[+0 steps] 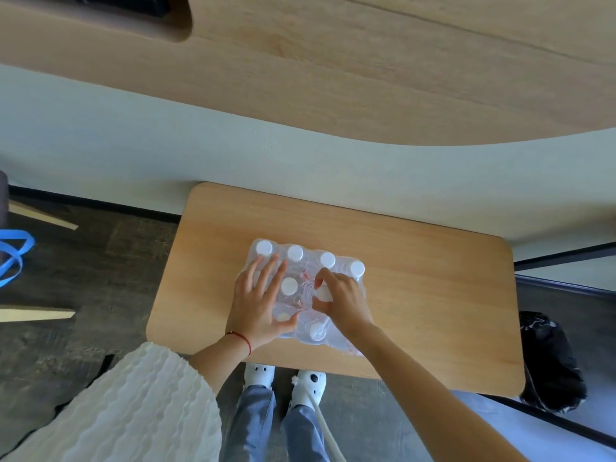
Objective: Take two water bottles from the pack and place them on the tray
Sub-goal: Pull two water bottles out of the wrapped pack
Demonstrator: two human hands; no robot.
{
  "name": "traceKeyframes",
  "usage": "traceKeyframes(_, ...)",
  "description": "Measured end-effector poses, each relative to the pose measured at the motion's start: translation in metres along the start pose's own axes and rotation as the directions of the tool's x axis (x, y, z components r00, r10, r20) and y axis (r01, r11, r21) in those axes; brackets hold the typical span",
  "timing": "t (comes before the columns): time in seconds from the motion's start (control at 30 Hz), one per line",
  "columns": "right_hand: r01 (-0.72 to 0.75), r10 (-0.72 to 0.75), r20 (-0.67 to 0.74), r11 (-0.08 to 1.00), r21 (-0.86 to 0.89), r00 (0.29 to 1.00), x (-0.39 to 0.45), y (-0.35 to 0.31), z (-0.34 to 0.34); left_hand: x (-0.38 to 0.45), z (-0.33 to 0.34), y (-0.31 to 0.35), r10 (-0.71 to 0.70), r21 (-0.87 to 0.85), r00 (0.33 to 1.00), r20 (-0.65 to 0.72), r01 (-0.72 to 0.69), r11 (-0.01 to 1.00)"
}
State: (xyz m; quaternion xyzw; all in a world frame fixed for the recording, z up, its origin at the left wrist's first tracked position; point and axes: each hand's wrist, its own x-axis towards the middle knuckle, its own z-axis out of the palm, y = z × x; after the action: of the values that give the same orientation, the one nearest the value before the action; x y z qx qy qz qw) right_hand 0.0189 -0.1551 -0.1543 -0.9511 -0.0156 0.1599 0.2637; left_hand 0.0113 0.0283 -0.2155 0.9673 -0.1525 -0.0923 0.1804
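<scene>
A shrink-wrapped pack of water bottles (308,271) with white caps stands in the middle of a small wooden table (416,278). My left hand (261,301) lies flat on the pack's left side, fingers spread over the caps. My right hand (340,300) is on the middle of the pack, its fingers curled around the cap of one bottle (321,293) and pinching the plastic wrap there. No tray is in view.
The table's right half is bare wood. A black bag (550,361) sits on the floor right of the table. A blue strap (13,255) and pale wooden pieces (36,315) lie on the floor at left. A wall with a wood panel rises behind.
</scene>
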Motion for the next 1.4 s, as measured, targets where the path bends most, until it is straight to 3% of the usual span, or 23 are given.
traceKeyframes(0.27,0.120,-0.105,-0.222,0.991,0.053,0.969,-0.026,-0.031,-0.050,0.001,-0.009,0.005,0.003,-0.028,0.999,0.049,-0.002,1.000)
traceKeyframes(0.33,0.142,-0.109,-0.304,0.986,0.088,0.946,-0.035,-0.043,-0.066,0.001,-0.019,0.007,0.028,-0.105,0.994,0.101,-0.017,0.994)
traceKeyframes(0.4,0.169,-0.113,-0.364,0.977,0.128,0.925,-0.042,-0.058,-0.086,0.001,-0.037,0.010,0.062,-0.291,0.980,0.190,-0.004,0.957)
traceKeyframes(0.5,0.236,-0.166,-0.360,0.958,0.161,0.918,-0.048,-0.083,-0.118,-0.001,-0.071,0.026,0.174,-0.645,0.954,0.243,0.025,0.764)
traceKeyframes(0.57,0.290,-0.229,-0.332,0.946,0.147,0.915,-0.050,-0.103,-0.131,-0.005,-0.091,0.043,0.146,-0.819,0.950,0.274,0.151,0.553)
traceKeyframes(0.63,0.343,-0.281,-0.309,0.924,0.167,0.909,-0.050,-0.118,-0.135,-0.007,-0.098,0.050,0.067,-0.878,0.975,0.214,0.161,0.452)
traceKeyframes(0.77,0.411,-0.355,-0.220,0.851,0.326,0.909,-0.043,-0.109,-0.119,-0.019,-0.103,0.047,-0.154,-0.881,0.988,0.020,0.091,0.463)
traceKeyframes(0.83,0.355,-0.290,-0.214,0.845,0.400,0.933,-0.037,-0.084,-0.094,-0.024,-0.099,0.038,-0.223,-0.881,0.975,-0.008,0.098,0.462)
traceKeyframes(0.9,0.160,-0.062,-0.207,0.853,0.496,0.976,-0.031,-0.054,-0.059,-0.030,-0.095,0.027,-0.254,-0.884,0.967,0.002,0.121,0.452)
traceKeyframes(1.0,-0.149,0.151,0.026,0.908,0.392,0.988,-0.013,-0.019,0.001,-0.038,-0.095,0.011,-0.267,-0.867,0.964,-0.003,0.130,0.481)
traceKeyframes(1.1,-0.096,0.070,0.096,0.947,0.305,0.993,0.009,-0.012,0.046,-0.040,-0.097,0.008,-0.305,-0.853,0.952,0.003,0.161,0.497)
traceKeyframes(1.4,0.031,-0.005,-0.091,0.960,0.279,0.996,0.024,-0.009,0.072,-0.035,-0.098,0.011,-0.293,-0.863,0.956,0.022,0.166,0.477)
